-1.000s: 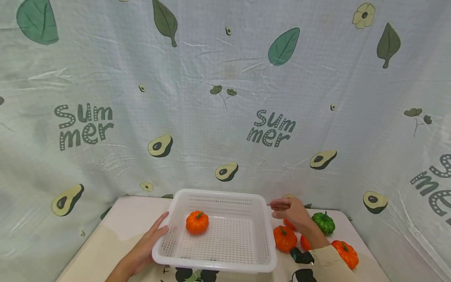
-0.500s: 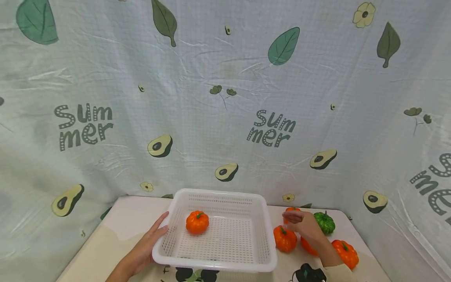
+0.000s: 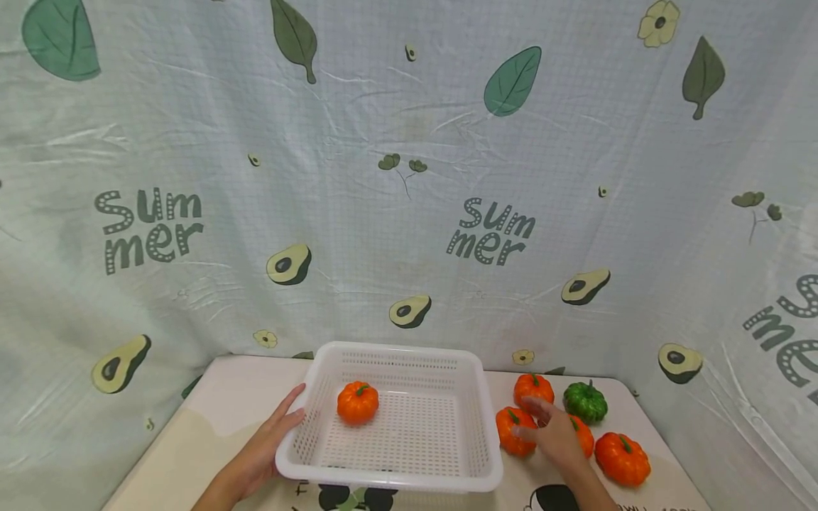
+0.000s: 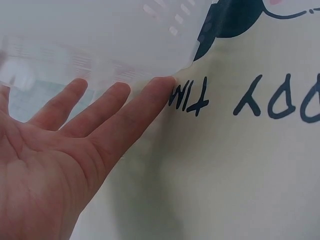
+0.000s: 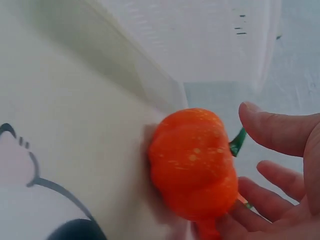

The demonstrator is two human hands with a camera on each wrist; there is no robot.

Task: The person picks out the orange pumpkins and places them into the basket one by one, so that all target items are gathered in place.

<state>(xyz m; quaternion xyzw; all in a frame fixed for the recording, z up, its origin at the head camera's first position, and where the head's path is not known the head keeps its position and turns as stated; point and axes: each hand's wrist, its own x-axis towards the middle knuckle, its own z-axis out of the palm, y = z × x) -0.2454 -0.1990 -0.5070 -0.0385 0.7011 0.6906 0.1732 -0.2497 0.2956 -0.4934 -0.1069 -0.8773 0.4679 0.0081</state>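
Note:
A white plastic basket (image 3: pixel 390 478) stands mid-table with one small orange pumpkin (image 3: pixel 358 404) inside, toward its left. My left hand (image 3: pixel 267 441) rests against the basket's left side; in the left wrist view, its fingers (image 4: pixel 117 120) lie extended along the basket wall. To the right of the basket sits another orange pumpkin (image 3: pixel 509 434) with a green stem. My right hand (image 3: pixel 557 434) hovers over it with thumb and fingers spread apart. In the right wrist view, the thumb (image 5: pixel 280 130) is near the stem of that pumpkin (image 5: pixel 192 162), and the other fingers are partly behind it.
More orange pumpkins stand on the right: one at the back (image 3: pixel 532 387), one partly behind my hand (image 3: pixel 583 434), and one nearer the front (image 3: pixel 623 460). A green pumpkin (image 3: pixel 585 402) sits behind them. A patterned curtain (image 3: pixel 358 177) hangs beyond the table.
My right hand has drawn back from the basket's right rim and lowered over the nearest pumpkin, its fingers spreading. The left hand and basket stay put.

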